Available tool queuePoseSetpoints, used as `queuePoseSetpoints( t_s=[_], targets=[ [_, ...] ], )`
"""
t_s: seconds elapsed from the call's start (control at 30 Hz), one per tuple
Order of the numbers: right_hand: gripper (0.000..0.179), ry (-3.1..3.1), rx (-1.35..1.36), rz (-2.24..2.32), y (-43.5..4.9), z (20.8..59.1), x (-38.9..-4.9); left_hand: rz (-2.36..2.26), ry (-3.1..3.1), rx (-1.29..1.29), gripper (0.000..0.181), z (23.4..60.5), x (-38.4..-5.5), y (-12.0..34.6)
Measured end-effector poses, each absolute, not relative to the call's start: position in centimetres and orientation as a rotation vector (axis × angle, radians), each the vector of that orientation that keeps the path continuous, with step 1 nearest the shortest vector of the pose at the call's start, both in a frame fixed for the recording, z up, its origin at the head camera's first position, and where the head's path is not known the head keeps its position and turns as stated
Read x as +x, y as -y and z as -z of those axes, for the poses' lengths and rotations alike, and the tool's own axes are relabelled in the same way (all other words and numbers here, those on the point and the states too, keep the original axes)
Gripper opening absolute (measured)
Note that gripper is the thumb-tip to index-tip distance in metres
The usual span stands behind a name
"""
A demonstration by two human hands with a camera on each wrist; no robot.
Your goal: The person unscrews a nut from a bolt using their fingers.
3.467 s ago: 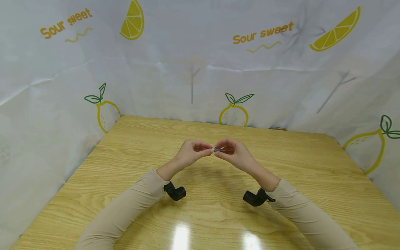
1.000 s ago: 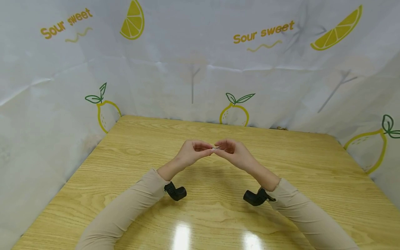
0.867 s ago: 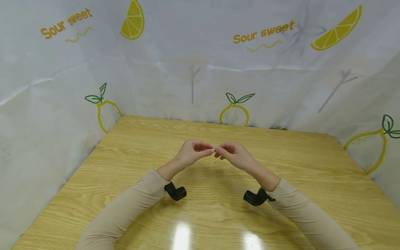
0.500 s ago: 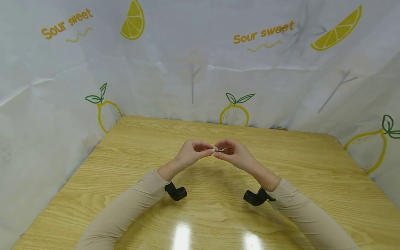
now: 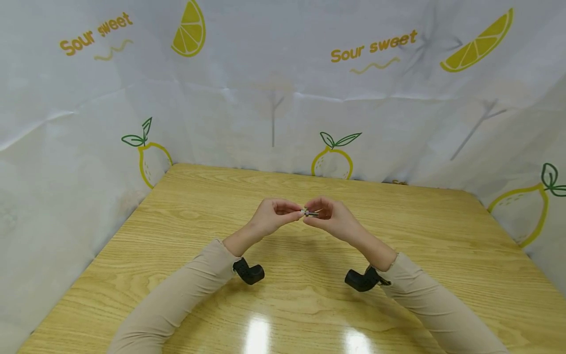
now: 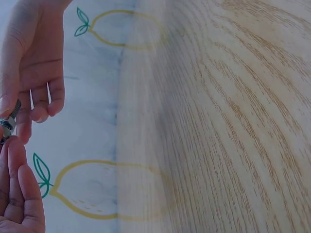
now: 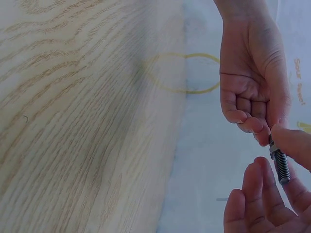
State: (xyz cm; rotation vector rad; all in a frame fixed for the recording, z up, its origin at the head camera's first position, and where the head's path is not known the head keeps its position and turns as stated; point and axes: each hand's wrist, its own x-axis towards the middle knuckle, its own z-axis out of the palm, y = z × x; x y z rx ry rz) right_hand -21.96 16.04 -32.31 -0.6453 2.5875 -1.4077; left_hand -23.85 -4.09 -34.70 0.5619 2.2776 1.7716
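Above the wooden table, my left hand (image 5: pixel 268 216) pinches one end of a small metal bolt (image 5: pixel 314 214) between thumb and fingers. The bolt lies sideways, its threaded shank (image 7: pixel 282 170) pointing toward my right palm. A hex nut (image 7: pixel 274 148) sits on the thread close to the left fingertips. From the other side my right hand (image 5: pixel 335 219) has its thumb and index finger at the nut, one on each side. Its other fingers are loosely bent behind the shank. The bolt's gripped end is hidden by the left fingertips.
A light wooden table (image 5: pixel 283 305) spreads beneath both hands. White sheeting (image 5: pixel 247 123) printed with lemons stands along its back and sides. Black curved mounts (image 5: pixel 249 273) are strapped at both wrists.
The right thumb and fingers, closed together over the bolt about a second ago, are now parted so the threaded shank shows. The left hand keeps its hold, and both arms stay almost still.
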Motion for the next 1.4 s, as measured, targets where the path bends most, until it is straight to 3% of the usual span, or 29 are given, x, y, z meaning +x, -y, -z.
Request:
queuePoseSetpoints(
  t_s=[0.47,0.8,1.1,1.4],
  targets=[
    [0.026,-2.591,-0.658,1.416,-16.04,32.42,-21.97,-1.780,-2.263,0.552,0.025,34.69,-23.85,4.07],
    [0.036,-2.564,-0.619,1.388,-16.11,32.24,-21.98,-1.786,-2.255,0.554,0.025,34.76,-23.87,4.03],
    [0.026,-2.597,-0.652,1.412,-16.21,32.40,-21.97,-1.801,-2.238,0.554,0.025,34.71,-23.81,4.04],
    [0.035,-2.569,-0.653,1.394,-16.15,32.48,-22.10,-1.792,-2.249,0.547,0.025,34.85,-23.91,3.95]
  ],
)
